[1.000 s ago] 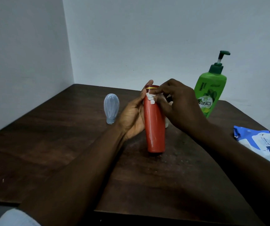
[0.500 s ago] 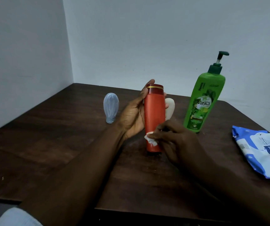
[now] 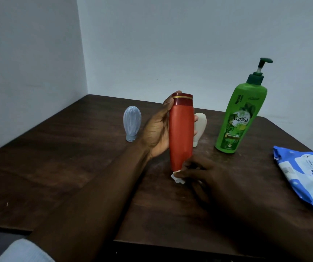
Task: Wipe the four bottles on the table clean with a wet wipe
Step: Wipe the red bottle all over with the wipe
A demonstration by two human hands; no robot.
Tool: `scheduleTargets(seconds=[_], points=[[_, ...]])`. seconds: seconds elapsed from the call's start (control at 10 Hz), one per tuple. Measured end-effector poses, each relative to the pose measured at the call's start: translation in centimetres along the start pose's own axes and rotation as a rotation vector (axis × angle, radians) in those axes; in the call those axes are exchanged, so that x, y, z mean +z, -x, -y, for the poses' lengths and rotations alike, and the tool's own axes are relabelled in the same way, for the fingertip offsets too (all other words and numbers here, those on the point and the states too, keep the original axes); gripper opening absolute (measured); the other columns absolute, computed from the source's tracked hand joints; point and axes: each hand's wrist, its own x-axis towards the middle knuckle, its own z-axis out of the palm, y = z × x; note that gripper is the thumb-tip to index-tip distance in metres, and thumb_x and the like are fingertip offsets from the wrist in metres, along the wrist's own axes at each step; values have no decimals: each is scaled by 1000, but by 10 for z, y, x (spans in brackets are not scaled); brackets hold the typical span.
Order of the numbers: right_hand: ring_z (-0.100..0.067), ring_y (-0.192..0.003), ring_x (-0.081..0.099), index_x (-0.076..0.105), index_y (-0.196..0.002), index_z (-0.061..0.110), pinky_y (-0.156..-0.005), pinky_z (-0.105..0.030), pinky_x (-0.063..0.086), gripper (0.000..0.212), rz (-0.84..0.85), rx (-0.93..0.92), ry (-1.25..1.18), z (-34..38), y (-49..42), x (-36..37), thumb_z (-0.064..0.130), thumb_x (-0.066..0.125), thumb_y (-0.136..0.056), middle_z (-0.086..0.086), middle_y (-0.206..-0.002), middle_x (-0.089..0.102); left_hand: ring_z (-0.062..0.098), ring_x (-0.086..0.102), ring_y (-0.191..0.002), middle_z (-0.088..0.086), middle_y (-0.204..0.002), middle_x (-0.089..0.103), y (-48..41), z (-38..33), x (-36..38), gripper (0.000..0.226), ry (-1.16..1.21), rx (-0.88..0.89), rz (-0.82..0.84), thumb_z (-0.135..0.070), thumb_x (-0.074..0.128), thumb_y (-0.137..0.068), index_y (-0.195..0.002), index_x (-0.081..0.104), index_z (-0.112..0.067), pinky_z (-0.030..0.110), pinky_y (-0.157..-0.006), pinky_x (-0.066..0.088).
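Observation:
My left hand [image 3: 156,129] grips a tall red bottle [image 3: 181,129] upright at the middle of the table, cap end up. At the bottle's lower end my right hand [image 3: 201,173] pinches a small crumpled white wet wipe [image 3: 177,178] against it. A small pale-blue bottle [image 3: 132,123] stands on its cap to the left. A small cream bottle [image 3: 199,127] stands just behind the red one, partly hidden. A green pump bottle [image 3: 239,118] stands to the right.
A blue and white pack of wet wipes [image 3: 306,174] lies at the table's right edge. The dark wooden table [image 3: 57,167] sits in a corner, with walls close behind and to the left. Its near edge is below my forearms.
My right hand with the wipe slid from the red bottle's cap down its side to the bottom end. The left hand kept its hold on the bottle.

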Motion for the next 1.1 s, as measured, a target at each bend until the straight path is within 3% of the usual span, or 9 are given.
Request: scheduleTargets(seconds=[0.2,0.4,0.5,0.6,0.7,0.8,0.9,1.0,1.1], points=[[-10,-92,63,77,-109,20,-78,-26,54,27,-127,-56,94,9,-12,-3,19,57,-90,2,-108,65,30,61,-119,23,-140,51,-1,0,3,70,18,42,16,-46,53,-96,-151,38,-4,53,-103,48],[-14,-92,66,78,-107,15,-82,-25,53,21,-263,-65,120,9,-47,-19,15,66,-90,-2,-108,66,31,51,-130,16,-158,38,1,1,2,60,102,27,8,-43,36,-106,-154,32,-6,46,-112,37],[-11,-91,62,78,-104,12,-81,-21,47,19,-320,-70,110,8,-70,-28,13,65,-90,-4,-103,65,29,38,-141,16,-158,37,2,-3,5,68,102,24,17,-42,47,-101,-155,30,-4,40,-115,39],[-9,-86,58,78,-103,12,-77,-16,42,19,-353,-40,103,7,-92,-38,7,70,-87,-4,-99,63,22,65,-111,13,-114,68,3,-4,6,71,134,43,6,-35,64,-89,-148,38,-4,35,-103,51],[-11,-85,59,78,-99,9,-77,-2,35,15,-400,-19,97,8,-109,-45,6,71,-86,-6,-96,64,21,67,-106,11,-113,66,3,-3,4,66,210,77,-4,-29,56,-97,-155,29,-10,34,-97,55],[-16,-85,62,78,-95,9,-74,-3,35,13,-430,-14,112,8,-116,-44,5,72,-84,-8,-94,65,21,67,-106,11,-115,63,2,-4,1,51,220,89,-31,-27,53,-100,-146,34,-14,34,-100,53],[-17,-85,63,77,-95,6,-74,-12,40,12,-447,-25,106,9,-115,-41,5,72,-85,-8,-95,65,20,72,-91,10,-100,69,2,-3,0,43,289,69,-3,-24,53,-100,-140,37,-17,32,-80,60],[-20,-88,63,76,-99,8,-79,-31,50,14,-399,-38,131,8,-107,-37,10,68,-88,-7,-99,62,19,68,-100,9,-105,69,1,-2,-1,64,223,68,-9,-25,62,-94,-149,32,-12,30,-99,52],[-21,-90,62,76,-104,12,-78,-40,52,20,-331,-66,175,10,-94,-30,16,64,-89,-6,-104,60,27,48,-135,12,-147,49,-1,-3,-4,73,145,53,-19,-34,62,-95,-157,27,-17,39,-119,31]])
